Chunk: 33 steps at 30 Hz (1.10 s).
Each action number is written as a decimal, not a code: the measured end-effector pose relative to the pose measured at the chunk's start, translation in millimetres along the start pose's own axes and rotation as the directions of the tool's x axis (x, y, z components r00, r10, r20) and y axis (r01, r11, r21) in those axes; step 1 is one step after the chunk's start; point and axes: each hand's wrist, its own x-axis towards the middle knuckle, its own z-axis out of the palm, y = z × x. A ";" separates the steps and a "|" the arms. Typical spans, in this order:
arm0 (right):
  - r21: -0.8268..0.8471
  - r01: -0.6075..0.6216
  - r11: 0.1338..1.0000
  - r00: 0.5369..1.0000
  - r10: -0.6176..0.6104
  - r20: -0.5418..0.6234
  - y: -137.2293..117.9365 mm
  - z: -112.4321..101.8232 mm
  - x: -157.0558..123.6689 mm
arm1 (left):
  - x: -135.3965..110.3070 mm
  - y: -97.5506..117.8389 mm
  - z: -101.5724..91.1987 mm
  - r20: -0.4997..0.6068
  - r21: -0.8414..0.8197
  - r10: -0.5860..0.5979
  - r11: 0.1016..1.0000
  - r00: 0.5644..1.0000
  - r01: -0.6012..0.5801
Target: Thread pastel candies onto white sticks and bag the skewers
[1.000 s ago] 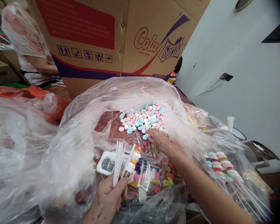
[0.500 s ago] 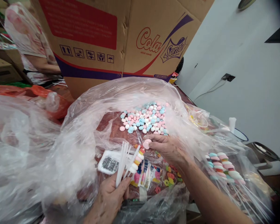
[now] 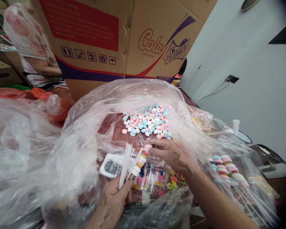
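Candy (image 3: 148,146), pink, sits pinched in your right hand (image 3: 168,152) fingers at the middle of the frame, so push it straight onto the stick (image 3: 136,160) your left hand (image 3: 114,198) grips.

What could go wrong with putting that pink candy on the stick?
The right hand pinches a pink candy at the tip of a stick already stacked with candies; it might miss and drop. The left hand holds several loose sticks together, so one could slip out. The candy pile lies on thin plastic, which might shift and scatter pieces.
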 end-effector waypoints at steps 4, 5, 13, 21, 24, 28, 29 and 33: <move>-0.150 0.084 0.985 0.995 -0.092 -0.046 0.7 4.8 -2.6 | -0.3 -0.3 -0.6 -0.004 0.007 0.000 1.000 1.000 0.000; -0.170 0.084 0.982 0.993 -0.096 -0.063 2.0 6.7 -3.2 | -0.6 -0.2 -0.7 -0.013 0.014 0.004 1.000 1.000 -0.004; -0.027 0.030 0.999 0.983 -0.034 -0.181 9.9 23.1 -9.1 | -4.6 5.6 -2.5 -0.082 0.165 0.075 0.984 0.994 -0.061; -0.205 0.119 0.972 0.992 -0.125 -0.014 -5.0 18.5 -13.5 | -5.2 -0.4 -1.8 -0.054 0.111 0.045 0.993 0.997 -0.039; -0.348 0.177 0.921 0.984 -0.172 0.045 -4.6 15.2 -12.9 | -5.7 1.6 -1.3 -0.058 0.098 0.036 0.995 0.998 -0.030; -0.224 0.044 0.974 0.999 -0.042 0.012 4.0 18.3 -15.1 | -6.1 6.2 -0.8 -0.085 0.122 0.057 0.991 0.995 -0.046; -0.194 0.022 0.981 1.000 -0.023 -0.003 5.4 19.9 -16.1 | -6.1 6.7 -0.7 -0.084 0.126 0.060 0.991 0.995 -0.049; -0.189 0.038 0.981 0.999 -0.036 0.016 6.5 25.8 -20.4 | -5.6 4.7 -0.8 -0.083 0.150 0.056 0.988 0.995 -0.043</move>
